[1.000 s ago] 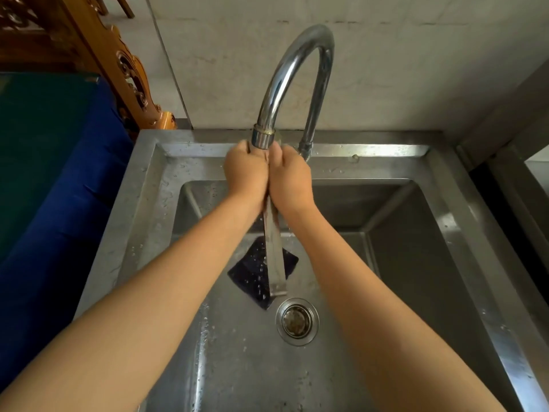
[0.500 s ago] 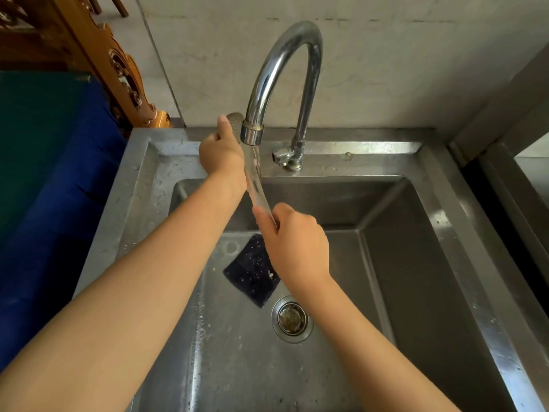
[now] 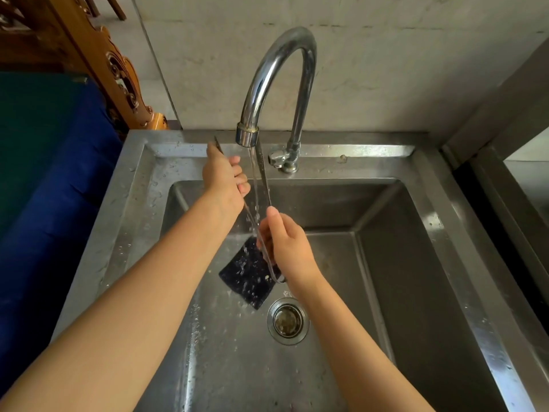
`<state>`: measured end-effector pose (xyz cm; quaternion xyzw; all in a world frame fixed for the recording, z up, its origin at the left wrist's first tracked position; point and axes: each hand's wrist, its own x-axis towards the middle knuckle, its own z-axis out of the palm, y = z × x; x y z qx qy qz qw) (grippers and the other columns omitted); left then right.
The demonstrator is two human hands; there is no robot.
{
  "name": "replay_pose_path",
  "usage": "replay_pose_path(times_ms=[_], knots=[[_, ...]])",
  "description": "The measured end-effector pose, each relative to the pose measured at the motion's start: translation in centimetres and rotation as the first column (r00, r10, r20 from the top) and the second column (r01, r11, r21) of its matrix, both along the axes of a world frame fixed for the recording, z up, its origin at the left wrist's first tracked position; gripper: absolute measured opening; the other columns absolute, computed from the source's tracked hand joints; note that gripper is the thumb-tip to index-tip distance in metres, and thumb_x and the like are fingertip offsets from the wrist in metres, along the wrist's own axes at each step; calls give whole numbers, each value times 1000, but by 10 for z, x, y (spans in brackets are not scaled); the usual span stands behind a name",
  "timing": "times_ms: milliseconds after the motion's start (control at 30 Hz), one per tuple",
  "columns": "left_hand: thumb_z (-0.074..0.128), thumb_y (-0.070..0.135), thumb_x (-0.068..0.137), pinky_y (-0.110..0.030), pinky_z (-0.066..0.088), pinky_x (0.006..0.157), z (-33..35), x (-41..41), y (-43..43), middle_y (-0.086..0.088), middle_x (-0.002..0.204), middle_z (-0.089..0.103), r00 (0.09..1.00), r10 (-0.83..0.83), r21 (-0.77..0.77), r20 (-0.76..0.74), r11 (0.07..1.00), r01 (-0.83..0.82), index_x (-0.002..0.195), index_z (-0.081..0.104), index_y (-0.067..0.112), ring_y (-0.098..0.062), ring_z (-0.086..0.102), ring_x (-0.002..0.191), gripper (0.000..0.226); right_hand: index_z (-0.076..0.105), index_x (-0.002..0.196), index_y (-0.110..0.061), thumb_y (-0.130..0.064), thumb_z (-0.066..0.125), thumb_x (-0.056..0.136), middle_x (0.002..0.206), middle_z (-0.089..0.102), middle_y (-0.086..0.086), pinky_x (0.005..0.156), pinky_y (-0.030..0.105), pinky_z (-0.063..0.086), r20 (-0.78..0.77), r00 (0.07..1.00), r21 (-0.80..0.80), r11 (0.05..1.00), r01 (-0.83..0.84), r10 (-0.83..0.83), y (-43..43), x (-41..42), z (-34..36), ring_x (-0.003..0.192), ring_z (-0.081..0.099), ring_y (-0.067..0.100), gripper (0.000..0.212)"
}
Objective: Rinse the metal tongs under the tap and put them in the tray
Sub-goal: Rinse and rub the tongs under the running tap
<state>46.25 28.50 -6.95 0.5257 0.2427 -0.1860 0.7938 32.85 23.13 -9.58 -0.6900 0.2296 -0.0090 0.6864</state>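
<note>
The metal tongs (image 3: 263, 173) are spread in a V under the curved chrome tap (image 3: 274, 69), tips up and looped end down. Water runs from the spout between the two arms. My left hand (image 3: 224, 181) grips the left arm of the tongs near its tip. My right hand (image 3: 286, 248) holds the lower part near the loop, which shows at its heel. No tray is in view.
A steel sink (image 3: 439, 263) with a wet rim surrounds the hands. A dark scouring pad (image 3: 246, 278) lies on the sink floor beside the drain (image 3: 287, 321). Blue cloth (image 3: 53, 188) and carved wooden furniture (image 3: 118, 75) stand at the left.
Both hands were together at the spout; the right hand slid down the tongs to the looped end, and the two arms have spread apart under the water.
</note>
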Motion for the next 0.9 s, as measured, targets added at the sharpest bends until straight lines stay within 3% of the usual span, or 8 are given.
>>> replay_pose_path(times_ms=[100, 167, 267, 367, 467, 600, 767, 900], knots=[[25, 52, 96, -17, 31, 39, 0, -2, 3, 1, 68, 52, 996, -1, 151, 90, 988, -13, 88, 56, 15, -8, 41, 50, 49, 54, 83, -1, -38, 41, 96, 61, 44, -5, 52, 12, 36, 45, 998, -175, 983, 48, -40, 3, 5, -4, 55, 40, 6, 42], [22, 47, 98, -19, 44, 68, -4, -6, 4, -7, 112, 60, 971, -55, 402, 234, 914, -45, 118, 53, 15, -15, 57, 89, 49, 53, 79, -2, -37, 45, 95, 59, 43, -6, 50, 9, 35, 67, 996, -205, 976, 68, -56, 3, 6, -5, 52, 38, 4, 39], [25, 39, 100, -25, 33, 98, -8, -18, 5, -9, 143, 42, 830, -239, 592, 504, 795, -130, 137, 40, 14, -17, 42, 127, 47, 45, 72, -9, -35, 49, 94, 56, 41, -6, 48, 14, 34, 68, 997, -307, 950, 52, -33, 9, 6, -7, 47, 33, 5, 35], [36, 31, 98, -48, 45, 100, -14, -23, 1, -21, 133, 52, 798, -339, 586, 498, 810, -22, 132, 42, 8, -35, 52, 121, 42, 40, 73, -9, -37, 47, 95, 59, 38, -5, 50, 25, 28, 38, 999, -496, 868, 16, 4, 15, 2, -11, 49, 29, 10, 36], [46, 20, 96, -42, 59, 72, -12, -17, -1, -18, 112, 63, 874, -249, 432, 417, 900, 51, 124, 47, 6, -26, 70, 87, 32, 36, 77, -13, -40, 42, 96, 67, 41, -5, 49, 27, 23, -6, 1000, -640, 768, -13, 12, 15, -5, -12, 50, 30, 9, 33], [47, 25, 95, -57, 54, 78, -5, -4, -2, -24, 94, 66, 941, -137, 405, 310, 914, -1, 77, 56, 13, -44, 65, 87, 24, 33, 80, -15, -42, 38, 96, 76, 43, -2, 54, 30, 29, -50, 999, -722, 691, -46, 14, 17, -11, -11, 58, 38, 19, 32], [45, 33, 96, -49, 55, 78, -2, -12, -8, -11, 84, 62, 935, -192, 403, 297, 913, 60, 73, 56, 22, -39, 66, 83, 27, 30, 78, -15, -43, 38, 96, 70, 41, -4, 56, 31, 29, -40, 999, -734, 679, -16, -21, 13, -14, -14, 60, 37, 21, 34], [52, 32, 93, -30, 50, 72, -10, -21, -8, 6, 74, 60, 939, -216, 371, 267, 923, 107, 70, 57, 29, -11, 57, 73, 24, 35, 80, -14, -44, 38, 96, 60, 41, -6, 52, 30, 29, -8, 1000, -699, 715, -18, 18, 5, -10, -12, 54, 41, 20, 34]])
